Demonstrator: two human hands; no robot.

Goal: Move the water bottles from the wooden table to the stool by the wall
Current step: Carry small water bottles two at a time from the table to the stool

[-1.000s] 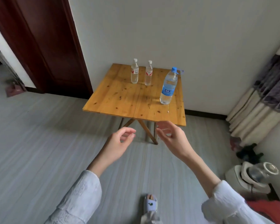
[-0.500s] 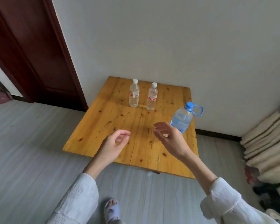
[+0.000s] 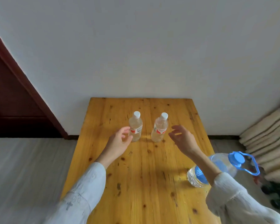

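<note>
Both hands are out over the knotty yellow wooden table (image 3: 152, 175). The left hand (image 3: 118, 143) is spread, fingers curled loosely, right at the side of the left small clear plastic bottle with a white cap and red label (image 3: 135, 126), gripping nothing. The right hand (image 3: 182, 138) is spread too, just beside the matching second small bottle (image 3: 159, 128), clear of it. Both bottles stand upright near the table's middle. The large clear bottle with the blue cap and carry loop (image 3: 223, 165) stands at the right edge, behind the right forearm. White wall (image 3: 136, 46) behind.
</note>
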